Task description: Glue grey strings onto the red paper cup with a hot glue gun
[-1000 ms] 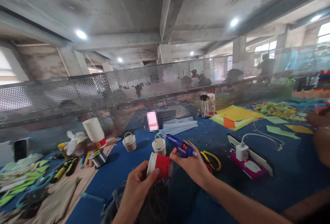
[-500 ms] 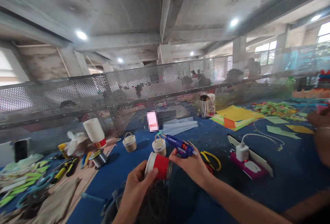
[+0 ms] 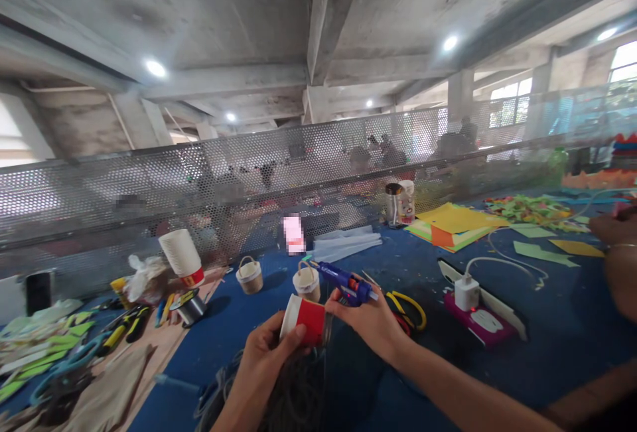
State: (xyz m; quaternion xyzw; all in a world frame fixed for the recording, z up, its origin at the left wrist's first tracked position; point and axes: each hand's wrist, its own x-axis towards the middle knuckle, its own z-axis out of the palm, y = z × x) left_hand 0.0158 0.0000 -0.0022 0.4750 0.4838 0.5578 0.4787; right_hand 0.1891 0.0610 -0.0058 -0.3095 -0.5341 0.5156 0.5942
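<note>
My left hand (image 3: 266,351) is closed around a red and white paper cup (image 3: 312,321), tilted on its side with the white part to the left. My right hand (image 3: 373,322) grips a blue glue gun (image 3: 342,281), its nozzle pointing left above the cup. The right thumb and fingertips are at the cup's right end, where cord seems to lie; the exact contact is too blurred to tell. Just beyond stands a small handled basket (image 3: 307,284), with another little basket (image 3: 249,278) to its left. Grey cord (image 3: 298,385) lies heaped below my hands.
A stack of paper cups (image 3: 180,254), a wire spool (image 3: 190,307) and cutters (image 3: 137,326) are at left. Yellow-handled scissors (image 3: 421,316) and a purple power strip (image 3: 485,326) lie right. Coloured paper (image 3: 462,218) and a perforated screen (image 3: 269,180) stand behind. Another person's arm (image 3: 622,266) is at far right.
Very little differs. The right hand and glue gun have shifted slightly left and down against the cup, while the left hand keeps its hold.
</note>
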